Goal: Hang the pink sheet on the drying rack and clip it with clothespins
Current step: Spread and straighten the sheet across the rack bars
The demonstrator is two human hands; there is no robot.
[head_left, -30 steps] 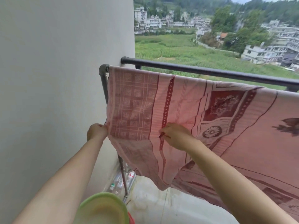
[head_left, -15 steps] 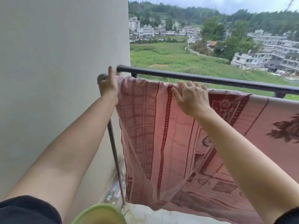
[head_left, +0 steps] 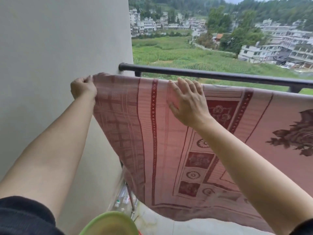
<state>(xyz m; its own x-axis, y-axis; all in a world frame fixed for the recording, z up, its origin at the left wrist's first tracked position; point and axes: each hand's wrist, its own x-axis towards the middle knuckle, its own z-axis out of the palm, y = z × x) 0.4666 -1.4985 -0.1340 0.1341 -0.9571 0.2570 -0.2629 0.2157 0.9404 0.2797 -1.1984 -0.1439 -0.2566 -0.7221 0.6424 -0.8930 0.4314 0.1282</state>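
Left hand [head_left: 83, 88] now pinches pink sheet [head_left: 152, 136] corner | right hand [head_left: 186, 101] spread flat on it | wall [head_left: 59, 48] left, black railing [head_left: 220, 76] behind

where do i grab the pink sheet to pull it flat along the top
Take the pink sheet by its free left edge at the top fold, pinching from the wall side, as the left hand does. That edge hangs loose; further right the cloth lies flat, where the right hand only presses it.

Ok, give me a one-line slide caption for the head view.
Left hand pinches the pink sheet at its corner; right hand lies flat along its top edge.
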